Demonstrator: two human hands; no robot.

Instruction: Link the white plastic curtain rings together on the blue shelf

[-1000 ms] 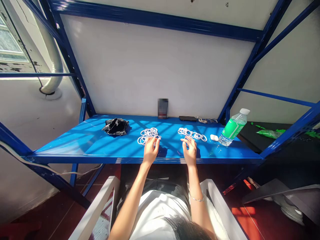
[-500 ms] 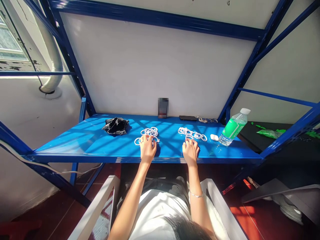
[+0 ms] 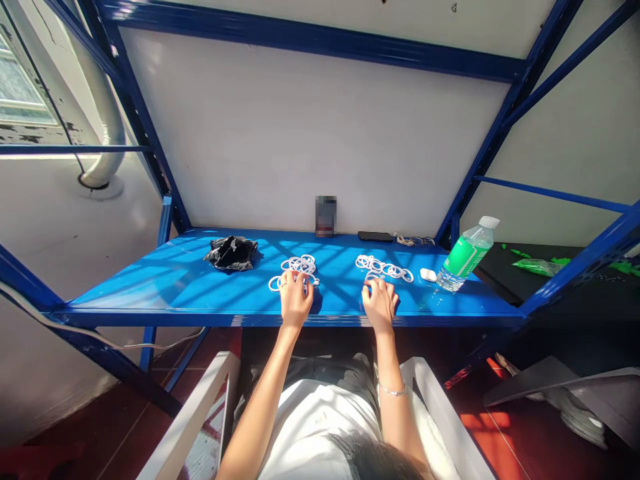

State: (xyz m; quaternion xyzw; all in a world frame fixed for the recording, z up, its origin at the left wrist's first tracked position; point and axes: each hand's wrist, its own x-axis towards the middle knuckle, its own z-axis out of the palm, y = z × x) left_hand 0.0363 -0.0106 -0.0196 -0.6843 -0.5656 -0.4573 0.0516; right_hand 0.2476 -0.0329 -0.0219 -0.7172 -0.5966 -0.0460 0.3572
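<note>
Two piles of white rings lie on the blue shelf (image 3: 165, 280). My left hand (image 3: 295, 301) rests at the near edge of the left pile (image 3: 296, 268), its fingers stretched flat over the nearest rings. My right hand (image 3: 381, 301) sits just in front of the right pile (image 3: 384, 268). Its fingers are bent and pressed together, with the tips down on a white ring (image 3: 373, 276) at the pile's near edge. A thin bracelet shows on my right wrist.
A crumpled black bag (image 3: 231, 252) lies at the left. A green-labelled water bottle (image 3: 466, 255) and a small white case (image 3: 428, 274) are at the right. At the back stand a small dark box (image 3: 326, 216), a phone (image 3: 375, 236) and a cable. Blue frame posts flank the shelf.
Both hands have dropped from a raised pinch onto the shelf. The left hand slid slightly left onto its pile, and a ring now lies pulled out to that pile's left.
</note>
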